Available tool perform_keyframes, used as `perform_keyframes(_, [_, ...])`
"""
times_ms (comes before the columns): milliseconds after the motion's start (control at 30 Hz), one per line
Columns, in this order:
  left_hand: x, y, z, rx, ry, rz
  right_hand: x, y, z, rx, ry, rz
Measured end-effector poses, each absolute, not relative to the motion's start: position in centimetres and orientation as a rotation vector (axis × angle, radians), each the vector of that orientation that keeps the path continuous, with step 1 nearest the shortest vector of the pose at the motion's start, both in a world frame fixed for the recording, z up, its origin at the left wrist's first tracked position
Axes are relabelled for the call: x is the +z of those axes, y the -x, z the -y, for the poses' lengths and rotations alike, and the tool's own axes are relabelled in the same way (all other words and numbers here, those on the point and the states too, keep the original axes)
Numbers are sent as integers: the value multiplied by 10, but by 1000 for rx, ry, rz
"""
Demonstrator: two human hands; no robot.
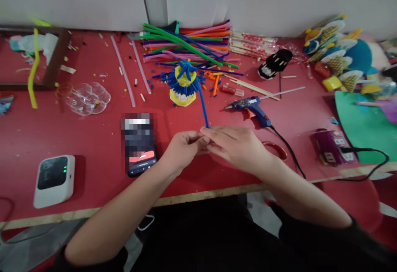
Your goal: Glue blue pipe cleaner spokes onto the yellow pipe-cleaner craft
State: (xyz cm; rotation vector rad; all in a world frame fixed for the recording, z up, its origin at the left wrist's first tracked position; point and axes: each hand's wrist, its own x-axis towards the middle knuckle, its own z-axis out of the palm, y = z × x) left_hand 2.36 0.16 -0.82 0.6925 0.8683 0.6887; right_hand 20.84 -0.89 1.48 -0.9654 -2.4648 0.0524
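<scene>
A blue pipe cleaner (202, 105) rises from between my fingertips, its far end close to a small blue and yellow pipe-cleaner model (182, 82). My left hand (185, 148) pinches at its lower end, thumb against fingers. My right hand (234, 143) meets it there, with its fingers pressed together around the same spot. The exact grip is partly hidden behind the fingers. The model stands upright on the red table (182, 121), just beyond my hands. To the right of it lies a blue glue gun (252, 109) with a clear glue stick in its back.
Behind the model is a pile of coloured pipe cleaners (186, 44). A phone (139, 143) and a white device (55, 180) lie left; a clear dish (88, 98) sits farther back. At right are a black model (274, 65), purple power socket (335, 145) and cord (290, 152).
</scene>
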Motion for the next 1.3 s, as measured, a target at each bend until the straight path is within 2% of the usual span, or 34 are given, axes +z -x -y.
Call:
perform_keyframes(133, [-6, -20, -4, 634, -644, -832, 9, -210, 9, 12, 917, 2371])
perform_keyframes(400, [-8, -11, -3, 435, -498, -571, 6, -215, 13, 288, 892, 2164])
perform_keyframes(633, [-10, -10, -3, 398, -511, -411, 7, -213, 16, 349, 748, 2108])
perform_keyframes(867, [-7, -16, -5, 540, -548, -600, -6, -210, 7, 374, 790, 2099])
perform_keyframes(1033, [7, -17, 2, 691, -719, -840, 14, -228, 7, 503, 784, 2085])
perform_keyframes(1133, [26, -11, 10, 722, -959, -929, 33, -258, 24, 534, 1004, 2072])
perform_keyframes(1233, [37, -2, 18, 676, -1238, -1057, 36, -298, 46, 367, 1409, 2218])
perform_keyframes(1300, [37, 2, 23, 681, -1369, -1161, 28, -321, 57, 281, 1524, 2439])
